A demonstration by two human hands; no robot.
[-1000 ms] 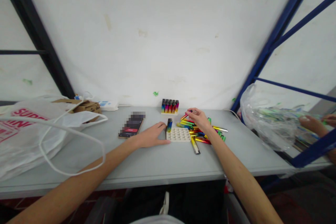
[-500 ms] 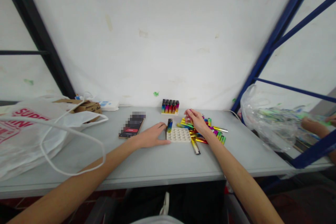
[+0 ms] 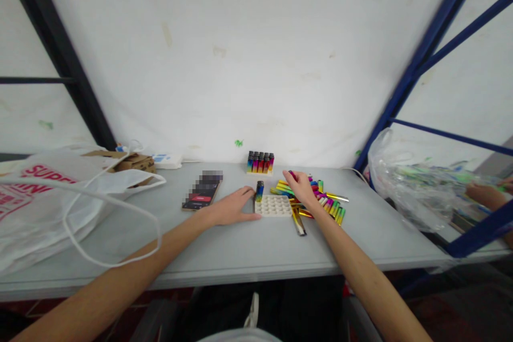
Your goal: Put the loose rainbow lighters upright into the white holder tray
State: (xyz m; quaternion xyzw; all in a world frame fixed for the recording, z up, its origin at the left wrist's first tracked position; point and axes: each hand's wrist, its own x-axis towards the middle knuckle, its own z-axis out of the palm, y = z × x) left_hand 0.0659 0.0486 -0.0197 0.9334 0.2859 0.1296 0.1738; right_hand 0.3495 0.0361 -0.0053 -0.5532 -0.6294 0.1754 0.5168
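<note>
A white tray with rows of round holes [image 3: 273, 206] lies on the grey table [image 3: 248, 246], with one rainbow-coloured lighter [image 3: 259, 191] standing in its far left corner. My left hand [image 3: 233, 207] rests flat on the table against the tray's left edge, fingers spread. My right hand [image 3: 300, 187] is over a loose pile of rainbow lighters [image 3: 320, 200] right of the tray, fingers pinched on one lighter at its tip. A small filled tray of upright lighters [image 3: 260, 162] stands by the wall behind.
A phone [image 3: 201, 193] lies left of my left hand. A white plastic bag [image 3: 44, 203] and cardboard box [image 3: 130, 162] fill the left side. A clear bag [image 3: 417, 181] and blue frame [image 3: 473, 230] stand right, where another person's hand [image 3: 487, 195] works.
My right hand has shifted a little left over the pile with a lighter in its fingertips, and the loose lighters have been pushed about. My left hand has stayed put.
</note>
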